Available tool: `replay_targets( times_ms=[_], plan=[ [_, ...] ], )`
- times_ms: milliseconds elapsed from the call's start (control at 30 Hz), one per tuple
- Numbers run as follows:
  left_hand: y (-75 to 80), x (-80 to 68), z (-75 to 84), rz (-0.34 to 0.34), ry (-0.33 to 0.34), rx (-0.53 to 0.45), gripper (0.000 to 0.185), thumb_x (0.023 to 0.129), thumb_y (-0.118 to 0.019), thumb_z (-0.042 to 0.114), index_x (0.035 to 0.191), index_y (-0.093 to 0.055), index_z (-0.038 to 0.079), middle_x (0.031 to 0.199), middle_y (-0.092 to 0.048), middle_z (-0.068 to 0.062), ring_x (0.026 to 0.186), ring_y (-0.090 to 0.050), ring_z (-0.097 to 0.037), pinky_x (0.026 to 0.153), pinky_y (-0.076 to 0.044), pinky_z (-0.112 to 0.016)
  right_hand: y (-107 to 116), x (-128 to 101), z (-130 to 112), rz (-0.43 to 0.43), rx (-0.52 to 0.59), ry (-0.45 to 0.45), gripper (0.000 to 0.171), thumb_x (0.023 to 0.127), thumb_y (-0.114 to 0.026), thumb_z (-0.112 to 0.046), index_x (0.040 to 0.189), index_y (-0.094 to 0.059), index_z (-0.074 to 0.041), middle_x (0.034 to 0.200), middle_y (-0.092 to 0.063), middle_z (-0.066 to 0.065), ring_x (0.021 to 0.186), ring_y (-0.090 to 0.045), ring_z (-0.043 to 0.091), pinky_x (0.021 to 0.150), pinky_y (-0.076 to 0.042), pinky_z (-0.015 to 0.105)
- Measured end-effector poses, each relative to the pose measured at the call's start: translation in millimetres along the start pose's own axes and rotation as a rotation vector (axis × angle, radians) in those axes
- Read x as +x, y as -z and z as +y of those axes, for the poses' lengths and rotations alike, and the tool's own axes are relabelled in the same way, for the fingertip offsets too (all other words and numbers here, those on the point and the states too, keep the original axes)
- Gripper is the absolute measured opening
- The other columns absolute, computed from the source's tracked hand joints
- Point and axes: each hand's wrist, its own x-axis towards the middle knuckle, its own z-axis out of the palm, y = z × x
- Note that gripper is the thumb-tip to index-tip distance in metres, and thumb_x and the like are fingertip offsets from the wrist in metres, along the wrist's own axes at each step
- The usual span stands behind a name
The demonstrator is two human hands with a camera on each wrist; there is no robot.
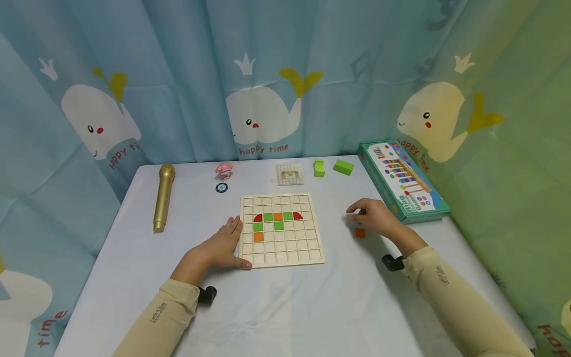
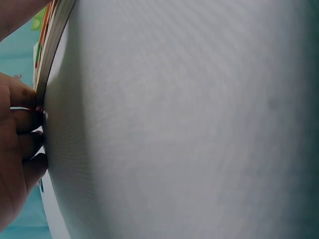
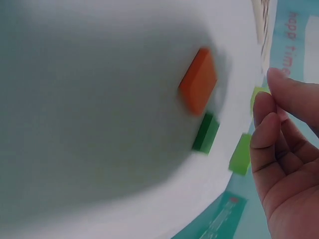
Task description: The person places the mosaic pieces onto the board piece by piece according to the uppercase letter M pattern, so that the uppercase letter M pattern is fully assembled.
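My left hand rests at the wooden grid board, fingers along its left edge and thumb at the lower left corner. In the left wrist view the fingertips touch the board's side. On the board lie red rounded tiles, green square tiles and orange square tiles. My right hand hovers over the table right of the board, fingers loosely bent, with nothing visible in them. An orange square tile lies beneath it. Beside that, the right wrist view shows a green tile, hidden in the head view.
Behind the board lie a small pattern card and two light green blocks. A green game box sits at the back right. To the left are a gold microphone, a pink figurine and a round dark chip.
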Motion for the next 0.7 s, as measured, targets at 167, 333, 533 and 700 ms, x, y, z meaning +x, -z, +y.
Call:
replay_targets(
  times_ms=[167,333,533,700],
  plan=[
    [-0.4,-1.6,-2.2,0.013,-0.002,-0.021,0.126,0.076,-0.081,0.060,0.156,-0.014,-0.010,0.165,-0.006,-0.025,0.153,-0.003,-0.039,0.122,-0.015,-0.049,6,-3,11,0.009,-0.032,-0.009,0.021,0.090,-0.075,-0.007,0.111,-0.076,-0.003,0.109,-0.070,0.016,0.081,-0.064,0.020,0.064,-0.050,0.034],
    [-1.1,-4.7,-3.7,0.014,0.010,-0.017,0.127,0.075,-0.081,0.061,0.156,-0.014,-0.010,0.165,-0.006,-0.024,0.153,-0.003,-0.039,0.122,-0.015,-0.049,7,-6,20,-0.012,-0.049,-0.018,0.026,0.090,-0.075,-0.009,0.115,-0.074,-0.002,0.118,-0.068,0.019,0.087,-0.063,0.023,0.072,-0.052,0.037],
    [-0.3,-3.6,-1.5,0.019,-0.004,-0.026,0.128,0.074,-0.081,0.062,0.156,-0.014,-0.009,0.165,-0.008,-0.024,0.153,-0.004,-0.039,0.122,-0.015,-0.049,7,-10,30,-0.005,-0.057,-0.058,0.031,0.090,-0.075,-0.008,0.120,-0.072,0.000,0.123,-0.067,0.021,0.093,-0.063,0.028,0.079,-0.052,0.043],
    [0.8,-2.2,0.9,0.008,-0.014,-0.027,0.127,0.075,-0.081,0.060,0.156,-0.014,-0.010,0.165,-0.007,-0.024,0.153,-0.003,-0.039,0.122,-0.015,-0.050,7,-13,36,-0.009,-0.072,-0.087,0.033,0.090,-0.075,-0.008,0.121,-0.072,0.000,0.121,-0.067,0.021,0.094,-0.062,0.028,0.080,-0.051,0.043]
  ],
)
